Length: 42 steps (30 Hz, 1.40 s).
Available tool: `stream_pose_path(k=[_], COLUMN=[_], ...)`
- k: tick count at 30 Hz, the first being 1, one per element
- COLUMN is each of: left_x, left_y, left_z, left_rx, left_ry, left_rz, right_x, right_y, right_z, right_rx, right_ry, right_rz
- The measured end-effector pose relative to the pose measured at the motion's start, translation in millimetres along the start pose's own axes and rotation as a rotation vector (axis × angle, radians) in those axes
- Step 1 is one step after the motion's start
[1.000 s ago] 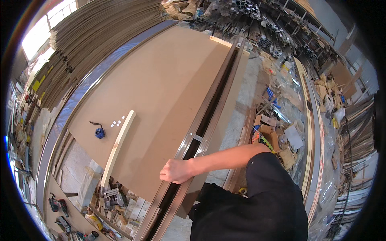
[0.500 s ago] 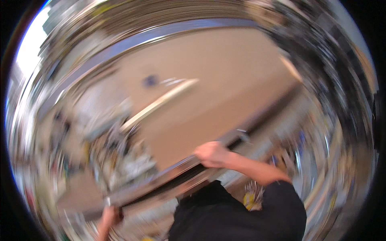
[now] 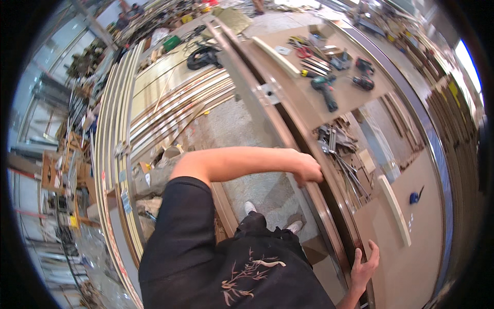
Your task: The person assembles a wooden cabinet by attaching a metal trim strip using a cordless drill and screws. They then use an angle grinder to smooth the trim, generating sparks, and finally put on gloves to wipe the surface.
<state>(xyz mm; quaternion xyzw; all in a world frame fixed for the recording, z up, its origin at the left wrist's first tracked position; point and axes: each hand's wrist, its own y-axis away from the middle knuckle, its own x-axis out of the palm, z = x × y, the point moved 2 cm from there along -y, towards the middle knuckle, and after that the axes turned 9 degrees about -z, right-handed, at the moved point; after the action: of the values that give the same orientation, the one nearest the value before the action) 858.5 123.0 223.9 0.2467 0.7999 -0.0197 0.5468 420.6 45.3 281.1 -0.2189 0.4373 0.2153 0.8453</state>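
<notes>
Head view shows both hands on a long brown metal frame [image 3: 329, 206] that runs from the upper middle of the picture down to the lower right, lying along the near edge of a tan board [image 3: 411, 268]. Left hand [image 3: 307, 169] is curled around the frame's rail partway along it. Right hand [image 3: 364, 267] grips the same rail lower down, fingers wrapped over the edge. Small pale labels [image 3: 125, 201] hang on the stacked metal strips [image 3: 116, 154] at the left. A small white square plate [image 3: 269, 93] sits on the frame near its far end. A green drill [image 3: 325, 88] lies on the board beyond, with a pale wooden strip [image 3: 395, 210] and a blue tape measure [image 3: 415, 197] closer.
</notes>
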Motion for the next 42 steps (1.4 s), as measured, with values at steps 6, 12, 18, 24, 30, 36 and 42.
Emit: stream_pose_path(k=[6, 12, 18, 24, 30, 36, 42], left_x=[-1, 168, 273, 282, 274, 248, 221], left_y=[94, 228, 316, 428, 575, 673, 758], left_z=[-72, -27, 99, 218, 299, 417, 601], left_rx=[0.150, -0.756, -0.620, -0.871, -1.359, -1.651, -1.618], left_ry=[0.045, 0.376, 0.482, 0.372, 0.143, 0.428, 0.512], left_rz=[-0.771, -0.297, -0.679, -0.867, -0.837, -0.800, -0.904], right_x=[68, 228, 386, 557, 709, 801, 949], right_y=[-58, -79, -69, -87, -116, -155, -249], right_z=[135, 296, 472, 607, 771, 903, 1022], right_rx=[-0.260, -0.430, -0.898, -1.203, -1.451, -1.585, -1.519], right_ry=[-0.131, -0.314, -0.525, -0.548, -0.256, -0.369, -0.149], right_rz=[-0.207, 0.233, 0.681, 0.911, 1.043, 1.208, 1.068])
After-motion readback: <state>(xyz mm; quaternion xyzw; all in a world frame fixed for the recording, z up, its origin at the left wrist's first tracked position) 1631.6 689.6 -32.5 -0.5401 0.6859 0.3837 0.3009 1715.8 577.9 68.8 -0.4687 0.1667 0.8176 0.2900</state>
